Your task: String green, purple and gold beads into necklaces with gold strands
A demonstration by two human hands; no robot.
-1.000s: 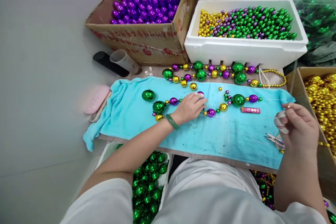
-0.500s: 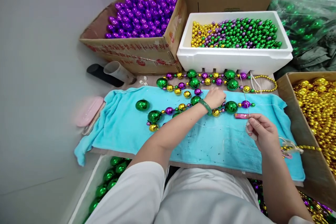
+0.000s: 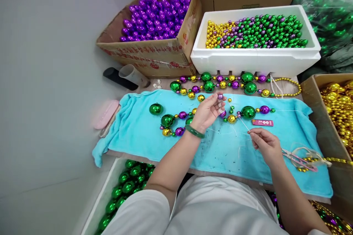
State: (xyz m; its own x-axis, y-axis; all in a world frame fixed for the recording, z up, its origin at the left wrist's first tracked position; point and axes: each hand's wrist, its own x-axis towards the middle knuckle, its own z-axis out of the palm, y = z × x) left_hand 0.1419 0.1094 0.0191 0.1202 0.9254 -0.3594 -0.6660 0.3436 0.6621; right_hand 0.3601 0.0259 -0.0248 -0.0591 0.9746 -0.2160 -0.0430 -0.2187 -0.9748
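Note:
My left hand [image 3: 207,111], with a green bangle on its wrist, is raised over the turquoise towel [image 3: 171,137] and pinches a small purple bead [image 3: 220,96] between fingertips. My right hand [image 3: 265,144] pinches a thin needle [image 3: 237,116] with clear thread; the needle's tip points up-left toward that bead. Under my left hand lies a half-strung bead strand [image 3: 176,118] of green, purple and gold balls, running right to a large green ball [image 3: 248,112]. A single green ball [image 3: 156,109] lies apart on the towel's left.
A finished bead strand [image 3: 220,82] lies along the towel's far edge. Behind are a cardboard box of purple balls [image 3: 154,14] and a white foam box of mixed beads [image 3: 253,31]. Gold balls [image 3: 336,102] fill a box at right; scissors [image 3: 299,158] and a red lighter [image 3: 262,122] lie on the towel.
My left hand has lifted off the strand with a small purple bead in its fingertips. My right hand has moved left and turned the needle toward the bead.

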